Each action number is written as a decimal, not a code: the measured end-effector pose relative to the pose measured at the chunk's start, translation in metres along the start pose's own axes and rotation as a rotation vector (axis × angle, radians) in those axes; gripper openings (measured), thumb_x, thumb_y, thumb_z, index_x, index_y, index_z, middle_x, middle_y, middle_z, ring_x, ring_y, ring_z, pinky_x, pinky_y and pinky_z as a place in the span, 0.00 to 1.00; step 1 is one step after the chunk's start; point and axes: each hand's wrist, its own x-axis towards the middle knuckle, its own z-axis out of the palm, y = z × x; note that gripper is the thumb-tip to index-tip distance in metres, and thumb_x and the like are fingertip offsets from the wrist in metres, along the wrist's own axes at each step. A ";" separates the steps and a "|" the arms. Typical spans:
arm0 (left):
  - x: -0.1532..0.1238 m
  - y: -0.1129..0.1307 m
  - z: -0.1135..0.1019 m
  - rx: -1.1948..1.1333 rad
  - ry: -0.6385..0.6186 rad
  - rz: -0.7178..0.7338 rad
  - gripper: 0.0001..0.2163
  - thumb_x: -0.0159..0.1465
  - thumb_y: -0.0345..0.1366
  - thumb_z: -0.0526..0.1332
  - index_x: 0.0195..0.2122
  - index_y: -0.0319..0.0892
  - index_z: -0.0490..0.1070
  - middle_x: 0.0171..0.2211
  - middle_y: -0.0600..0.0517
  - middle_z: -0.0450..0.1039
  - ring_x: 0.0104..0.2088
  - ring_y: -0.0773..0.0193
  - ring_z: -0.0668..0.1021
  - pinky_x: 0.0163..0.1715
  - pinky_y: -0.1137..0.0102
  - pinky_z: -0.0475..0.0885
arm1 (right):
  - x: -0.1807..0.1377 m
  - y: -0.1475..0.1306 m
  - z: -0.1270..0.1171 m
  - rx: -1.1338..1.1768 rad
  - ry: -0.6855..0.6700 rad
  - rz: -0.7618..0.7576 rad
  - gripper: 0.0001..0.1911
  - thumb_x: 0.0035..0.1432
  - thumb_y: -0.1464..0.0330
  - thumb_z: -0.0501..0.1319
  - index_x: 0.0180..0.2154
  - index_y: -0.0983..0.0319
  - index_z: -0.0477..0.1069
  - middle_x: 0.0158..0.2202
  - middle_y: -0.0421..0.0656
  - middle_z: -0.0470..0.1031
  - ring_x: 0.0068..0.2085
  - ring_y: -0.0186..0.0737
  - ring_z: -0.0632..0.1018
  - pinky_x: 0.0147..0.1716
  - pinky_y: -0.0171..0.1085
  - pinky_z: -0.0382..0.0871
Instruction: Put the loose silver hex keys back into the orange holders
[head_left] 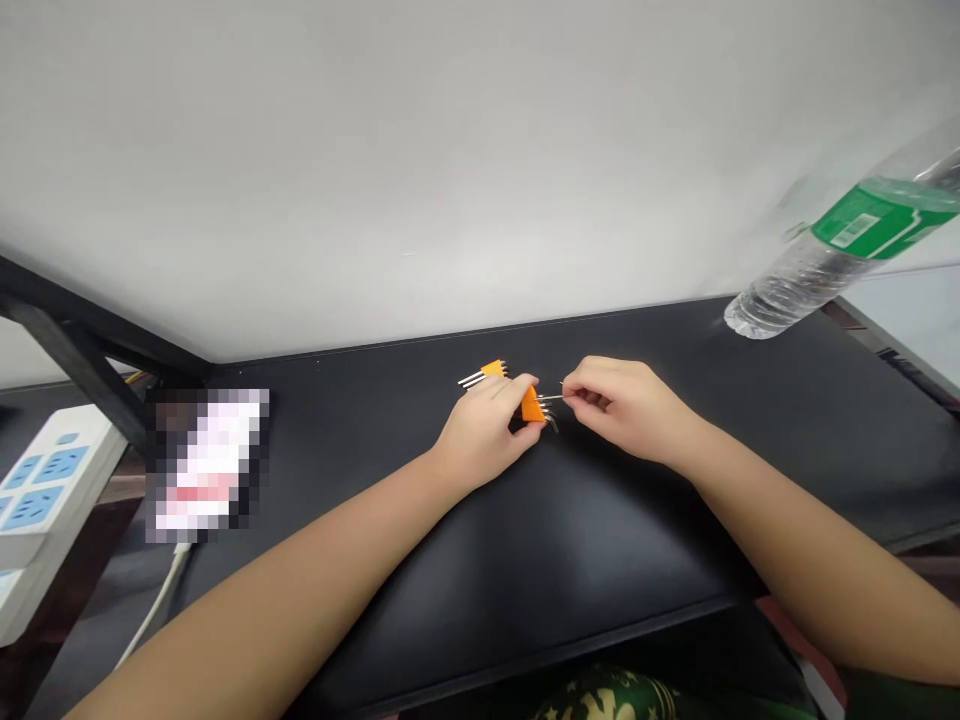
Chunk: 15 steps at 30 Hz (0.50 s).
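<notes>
My left hand [491, 425] is closed around an orange hex key holder [533, 406] above the black tabletop. Several metal hex keys stick out of its right side, their bent ends showing below my thumb. Between the fingertips of my right hand [619, 405] I pinch one thin hex key [552, 398], whose other end reaches the holder. Whether that end sits inside a slot is too small to tell. Just behind my left hand lies a second orange piece [493, 369] with several silver rods pointing left; my fingers cover part of it.
A clear water bottle [795, 280] with a green label stands at the back right by the wall. On the left lie a blurred-out phone [206, 465] with a white cable [154, 605] and a white power strip [64, 480]. A black metal frame [82, 375] rises there.
</notes>
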 end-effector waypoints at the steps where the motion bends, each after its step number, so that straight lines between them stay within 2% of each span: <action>1: 0.000 0.000 0.000 -0.002 0.001 0.003 0.18 0.63 0.34 0.67 0.53 0.42 0.70 0.41 0.49 0.80 0.42 0.56 0.81 0.45 0.61 0.78 | 0.000 0.000 0.000 -0.020 0.018 -0.011 0.07 0.63 0.77 0.59 0.35 0.60 0.72 0.32 0.40 0.72 0.31 0.35 0.72 0.32 0.34 0.65; 7: -0.002 -0.001 0.000 0.003 0.010 0.016 0.19 0.61 0.36 0.69 0.53 0.42 0.71 0.41 0.47 0.81 0.43 0.54 0.82 0.46 0.60 0.78 | -0.002 -0.001 0.003 -0.135 0.048 -0.060 0.08 0.69 0.73 0.56 0.39 0.61 0.75 0.35 0.44 0.75 0.34 0.37 0.75 0.34 0.35 0.68; 11: -0.003 -0.002 0.001 0.000 0.015 0.036 0.19 0.61 0.36 0.69 0.54 0.41 0.72 0.42 0.46 0.81 0.44 0.54 0.83 0.46 0.60 0.78 | -0.006 -0.003 0.002 -0.243 -0.020 -0.035 0.12 0.72 0.71 0.54 0.42 0.61 0.76 0.39 0.46 0.76 0.35 0.38 0.75 0.32 0.35 0.65; 15: -0.002 -0.002 0.001 0.025 0.003 0.084 0.18 0.63 0.36 0.67 0.53 0.40 0.72 0.41 0.45 0.81 0.43 0.53 0.82 0.47 0.58 0.78 | -0.009 -0.010 -0.001 -0.386 -0.120 -0.050 0.16 0.70 0.75 0.50 0.39 0.60 0.76 0.40 0.46 0.75 0.33 0.37 0.71 0.30 0.36 0.61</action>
